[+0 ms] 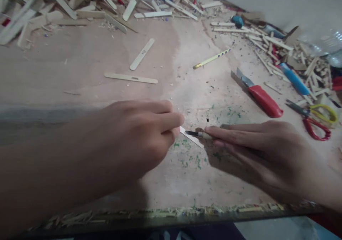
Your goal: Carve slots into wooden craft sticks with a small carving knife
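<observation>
Near the middle of the table, my left hand [149,129] pinches a thin pale wooden stick [191,137], whose free end points down to the right. My right hand [263,145], coming from the right, has its fingers closed on a slim craft knife [196,134]. The knife's dark blade lies over the stick, close to my left fingertips; most of its handle is hidden by my fingers. Whether the blade touches the wood I cannot tell. Green specks are scattered on the table [160,186] around the stick.
Beyond my left hand lie two marked craft sticks [130,78]. A yellow pencil-like stick [212,59], a red-handled knife [264,99] and red-and-yellow scissors [312,115] lie right. Heaps of wood scraps [64,5] line the back; shavings [211,210] line the front edge.
</observation>
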Tool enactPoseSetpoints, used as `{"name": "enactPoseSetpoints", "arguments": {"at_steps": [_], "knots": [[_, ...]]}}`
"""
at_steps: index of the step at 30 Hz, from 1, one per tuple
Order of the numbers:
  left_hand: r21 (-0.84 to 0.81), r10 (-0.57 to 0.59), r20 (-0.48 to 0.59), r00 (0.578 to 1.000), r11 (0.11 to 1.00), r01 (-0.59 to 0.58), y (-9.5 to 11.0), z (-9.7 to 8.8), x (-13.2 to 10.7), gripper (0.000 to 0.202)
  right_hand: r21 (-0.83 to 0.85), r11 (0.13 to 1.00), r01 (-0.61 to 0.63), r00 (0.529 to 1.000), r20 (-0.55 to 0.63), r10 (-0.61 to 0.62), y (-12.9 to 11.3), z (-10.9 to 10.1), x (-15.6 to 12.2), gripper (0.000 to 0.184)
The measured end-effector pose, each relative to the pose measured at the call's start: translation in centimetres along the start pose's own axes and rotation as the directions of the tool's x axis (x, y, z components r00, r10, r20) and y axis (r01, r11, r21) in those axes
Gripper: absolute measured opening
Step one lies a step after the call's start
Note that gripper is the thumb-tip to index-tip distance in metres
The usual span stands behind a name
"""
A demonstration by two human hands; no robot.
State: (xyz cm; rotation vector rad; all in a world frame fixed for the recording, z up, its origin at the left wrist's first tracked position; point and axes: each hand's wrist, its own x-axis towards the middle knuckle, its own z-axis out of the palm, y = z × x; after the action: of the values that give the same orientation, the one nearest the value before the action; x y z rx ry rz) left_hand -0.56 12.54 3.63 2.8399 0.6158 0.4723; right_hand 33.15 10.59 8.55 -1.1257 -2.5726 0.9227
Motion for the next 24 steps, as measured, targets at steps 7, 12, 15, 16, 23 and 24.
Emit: {"name": "enactPoseSetpoints", "arguments": {"at_steps": [7, 12, 15, 16, 23, 24], "knots": [[0.001, 0.011, -0.014, 1.0, 1.0, -0.011, -0.1, -0.6, -0.4, 0.03, -0.161, 0.97, 0.18, 0.984, 0.031, -0.178, -0.3, -0.9, 1.3, 0.034], [0.008, 0.026, -0.037, 0.999, 1.0, -0.026, 0.0, -0.3, -0.3, 0.032, -0.089, 0.985, 0.151, 0.987, 0.07, -0.145, -0.4, -1.4, 2.3, 0.038], [0.012, 0.031, -0.03, 0.999, 0.999, -0.031, 0.2, 0.0, -0.1, 0.034, 0.044, 0.999, 0.003, 0.998, 0.06, -0.005, 0.1, -1.1, 1.9, 0.035], [0.009, 0.028, -0.027, 0.999, 1.0, -0.028, 0.2, 0.1, 0.0, 0.034, 0.065, 0.997, -0.041, 0.997, 0.062, 0.037, 0.4, -0.9, 1.7, 0.035], [0.0, 0.004, -0.039, 0.999, 1.0, -0.004, 0.1, -0.3, 0.1, 0.028, -0.038, 0.998, 0.045, 0.999, -0.018, -0.046, 1.2, -0.1, 0.9, 0.031], [0.001, 0.006, -0.04, 0.999, 1.0, -0.006, 0.0, -0.3, 0.1, 0.028, -0.071, 0.994, 0.079, 0.997, -0.019, -0.08, 1.0, -0.1, 1.0, 0.032]]}}
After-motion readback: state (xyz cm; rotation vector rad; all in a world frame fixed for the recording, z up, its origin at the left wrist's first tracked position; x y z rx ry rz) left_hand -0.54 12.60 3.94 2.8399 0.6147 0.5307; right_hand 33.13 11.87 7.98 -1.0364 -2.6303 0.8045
